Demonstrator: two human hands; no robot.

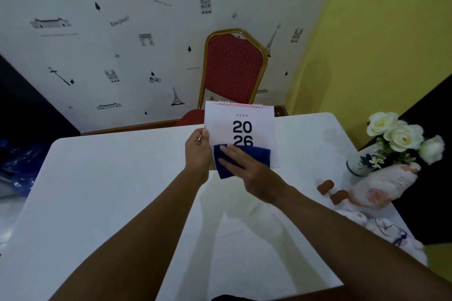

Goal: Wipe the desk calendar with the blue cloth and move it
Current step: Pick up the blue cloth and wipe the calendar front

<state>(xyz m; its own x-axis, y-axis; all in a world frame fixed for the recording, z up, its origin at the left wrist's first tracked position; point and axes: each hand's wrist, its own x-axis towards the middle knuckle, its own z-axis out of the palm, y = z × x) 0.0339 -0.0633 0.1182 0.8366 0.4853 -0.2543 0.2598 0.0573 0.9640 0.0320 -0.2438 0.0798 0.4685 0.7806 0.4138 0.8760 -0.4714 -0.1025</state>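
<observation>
Desk calendar [241, 127]: found standing upright on the white table [110, 190], towards the far edge, with its front face turned to the camera. "2569" is printed small near the top and "20 26" in large dark figures below. A pink strip and white spiral binding run along the upper edge.

Blue cloth [241, 159]: pressed flat against the lower part of the calendar's front face. The bottom of the "26" is partly covered by it. Its lower corner hangs below the calendar's base line, near the table.

Left hand [198, 151]: closed on the calendar's left edge, thumb on the front and fingers wrapped behind. The calendar is steadied by this grip.

Right hand [254, 173]: laid open over the cloth, fingers spread and extended, the palm side bearing on the fabric. The cloth is held against the calendar by pressure, not pinched.

Red chair [232, 68]: noted behind the table's far edge, directly behind the calendar; gold frame, dotted red padding.

Vase [359, 166]: white with blue pattern, at the table's right side, well apart from the calendar. White flowers [401, 134] are held in it.

Plush toy [381, 186]: pale, lying just in front of the vase, touching or nearly touching it; which cannot be told.

Wall [97, 32]: white with printed Paris motifs; a yellow section adjoins on the right.
</observation>
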